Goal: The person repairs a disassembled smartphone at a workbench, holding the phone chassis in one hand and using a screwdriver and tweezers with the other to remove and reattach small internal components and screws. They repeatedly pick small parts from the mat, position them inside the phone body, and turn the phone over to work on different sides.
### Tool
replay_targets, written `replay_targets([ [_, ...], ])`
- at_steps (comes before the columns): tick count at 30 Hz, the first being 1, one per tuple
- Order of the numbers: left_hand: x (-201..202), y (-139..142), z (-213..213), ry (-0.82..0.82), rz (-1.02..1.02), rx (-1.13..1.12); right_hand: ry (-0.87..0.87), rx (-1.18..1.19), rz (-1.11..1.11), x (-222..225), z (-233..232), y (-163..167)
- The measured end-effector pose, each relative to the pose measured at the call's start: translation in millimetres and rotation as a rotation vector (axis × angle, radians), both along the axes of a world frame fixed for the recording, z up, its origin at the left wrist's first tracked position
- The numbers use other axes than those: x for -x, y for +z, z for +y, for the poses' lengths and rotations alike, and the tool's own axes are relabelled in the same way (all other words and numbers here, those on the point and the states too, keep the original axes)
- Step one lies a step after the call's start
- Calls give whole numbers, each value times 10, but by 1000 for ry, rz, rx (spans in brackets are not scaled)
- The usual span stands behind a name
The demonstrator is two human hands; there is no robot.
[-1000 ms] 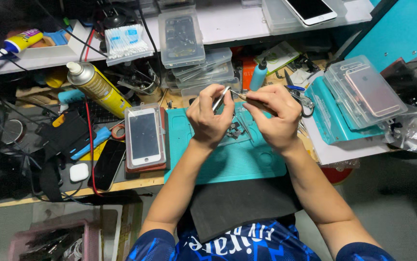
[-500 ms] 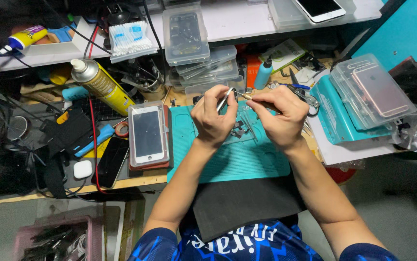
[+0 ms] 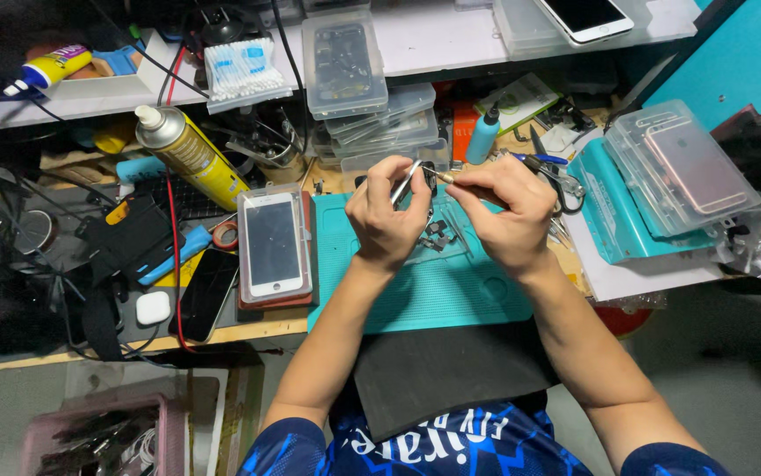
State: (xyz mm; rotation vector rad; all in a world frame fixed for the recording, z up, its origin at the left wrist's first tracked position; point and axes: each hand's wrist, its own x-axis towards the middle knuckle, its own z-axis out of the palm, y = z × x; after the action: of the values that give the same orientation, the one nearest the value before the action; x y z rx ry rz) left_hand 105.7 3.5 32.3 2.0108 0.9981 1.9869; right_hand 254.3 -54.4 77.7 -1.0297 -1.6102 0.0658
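gripping one tweezers [image 3: 407, 182], two hands [image 3: 386, 220] [image 3: 505, 214].

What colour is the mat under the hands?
Teal green, the work mat, seen clearly in the head view.

The work mat [image 3: 415, 291] is teal. The tweezers [image 3: 407, 182] are silver. The phone [image 3: 272, 242] in the clear case is white with a grey screen. The spray can [image 3: 191, 154] is yellow with a silver top. The small bottle [image 3: 483, 137] is light blue. The shirt [image 3: 433, 445] is blue with a darker pattern and white lettering. The cloth [image 3: 442, 366] on the lap is black.
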Motion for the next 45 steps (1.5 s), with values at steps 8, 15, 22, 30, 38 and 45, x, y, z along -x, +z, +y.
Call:
replay_targets([
  [8,35,-16,-5,-2,-15,17,-29,-33,-73,50,-23,-7],
  [15,97,-49,15,15,35,85,-47,-51,-190,12,4,-14],
  [22,215,-150,170,-218,-228,463,-62,70,54,-126,24,-91],
  [30,180,-344,309,-545,-432,613,143,407,56,-170,184,-337],
  [38,170,-418,380,-615,-456,628,178,595,240,-118,240,-447],
  [45,169,-477,379,-524,-388,618,175,531,187,-100,222,-524],
])
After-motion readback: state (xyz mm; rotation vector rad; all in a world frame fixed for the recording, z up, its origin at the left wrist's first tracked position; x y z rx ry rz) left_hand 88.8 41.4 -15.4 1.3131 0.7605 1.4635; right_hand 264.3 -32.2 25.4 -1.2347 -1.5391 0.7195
